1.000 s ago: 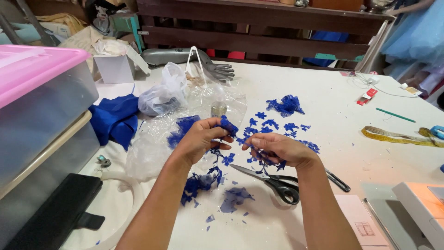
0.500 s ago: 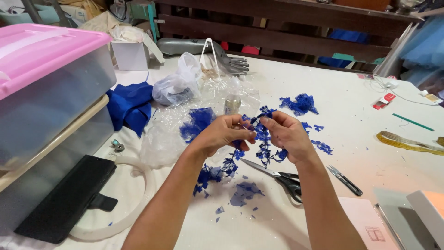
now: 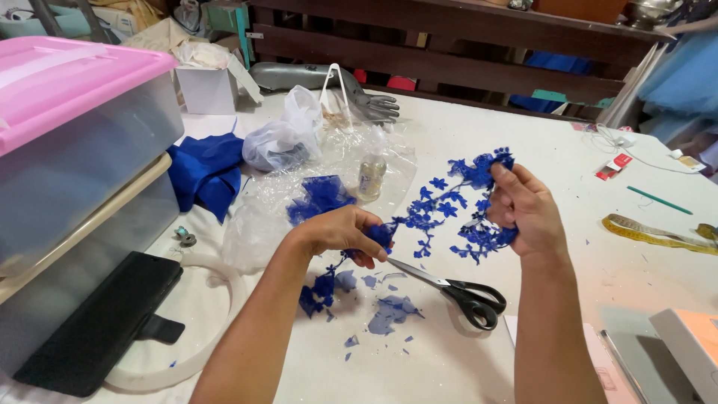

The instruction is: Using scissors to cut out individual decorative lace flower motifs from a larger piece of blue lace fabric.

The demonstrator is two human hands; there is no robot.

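White and faintly speckled, the surface is crowded on its left side and backed by dark wooden slats. Above it the left hand is closed around one end of a strip of blue floral lace trim, and the right hand is curled shut on the other end, so the openwork strip hangs stretched between them. Directly below lie black-handled scissors, blades closed, among flat blue fabric offcuts (thin, sheer-looking scraps). Behind the left hand, crinkled clear plastic wrap carries a bunch of blue tulle and a small glitter-filled bottle. Folded blue cloth lies beside stacked storage bins, the top one with a pink lid. A black phone case rests on a white hoop. Far right lies a yellow measuring tape.
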